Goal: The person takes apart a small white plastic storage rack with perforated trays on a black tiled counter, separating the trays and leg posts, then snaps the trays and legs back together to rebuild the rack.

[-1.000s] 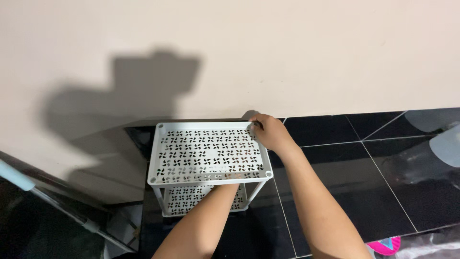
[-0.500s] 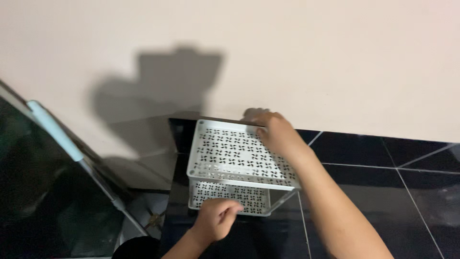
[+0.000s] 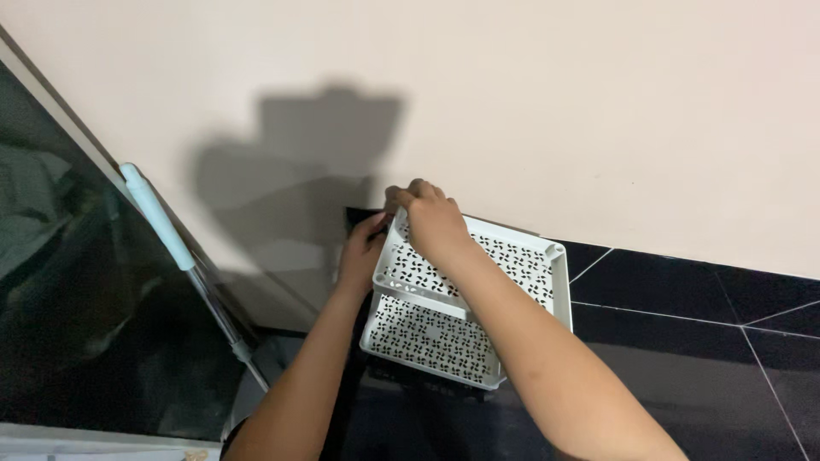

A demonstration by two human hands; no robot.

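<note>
**Two-tier rack held at the wall corner, both hands on its far end**

Two perforated white shelves make up the plastic rack (image 3: 465,299), which stands on the dark tiled floor (image 3: 683,341) close against the cream wall (image 3: 555,111). It sits skewed to the wall line, its upper tray overhanging the lower one toward the right.

The right hand (image 3: 431,220) lies over the upper tray's far left corner, fingers (image 3: 408,195) curled down and closed on the rim there. The left hand (image 3: 363,252) comes in from below along the rack's left side, at the same corner. Its fingers are largely hidden behind the tray edge and in shadow, so whether they are clamped on the rack or merely resting against it cannot be told.

Progress, as judged: the rack is assembled and upright, yet not squared to the wall. Both hands are still engaged, so placement looks unfinished.

Clearances: the wall closes off the far side. To the left, a dark glass panel (image 3: 77,282) and a pale blue-handled pole (image 3: 158,218) leaning near it narrow the corner, with little spare room. To the right and toward the person, open floor gives ample space to shift the rack.
</note>
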